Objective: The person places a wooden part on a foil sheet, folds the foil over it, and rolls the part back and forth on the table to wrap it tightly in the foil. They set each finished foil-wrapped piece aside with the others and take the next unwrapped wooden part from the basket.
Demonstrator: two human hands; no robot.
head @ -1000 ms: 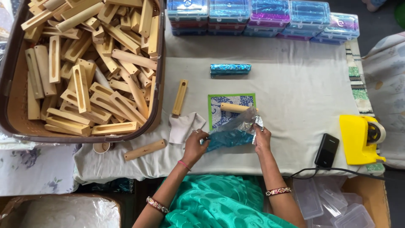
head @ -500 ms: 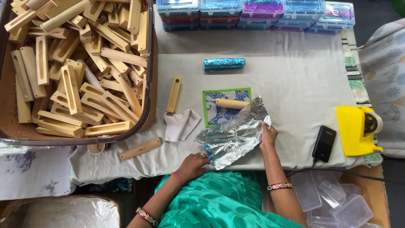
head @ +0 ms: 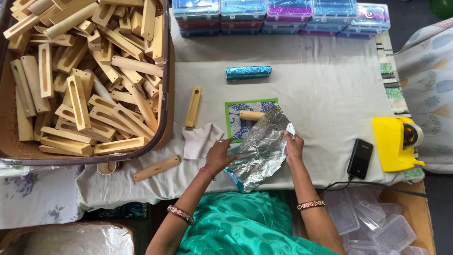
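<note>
A crumpled sheet of silver foil (head: 262,148) with a blue underside lies spread near the table's front edge. My left hand (head: 221,155) presses on its left edge, fingers apart. At the foil's right edge, my right hand (head: 293,146) pinches a corner. The foil partly covers a green-bordered patterned mat (head: 246,115), where a short wooden stick (head: 251,115) rests. A white cloth (head: 200,140) lies just left of my left hand.
A big basket (head: 163,127) of slotted wooden pieces fills the left. Two loose wooden pieces (head: 192,106) (head: 156,168) lie beside it. A blue foil-wrapped roll (head: 248,72) lies farther back, stacked plastic boxes (head: 278,14) behind. Black phone (head: 360,158) and yellow tape dispenser (head: 395,143) sit right.
The foil, first held bunched up in both hands above the mat, has been opened out and laid flat toward the table's front edge. My hands moved apart to its two sides.
</note>
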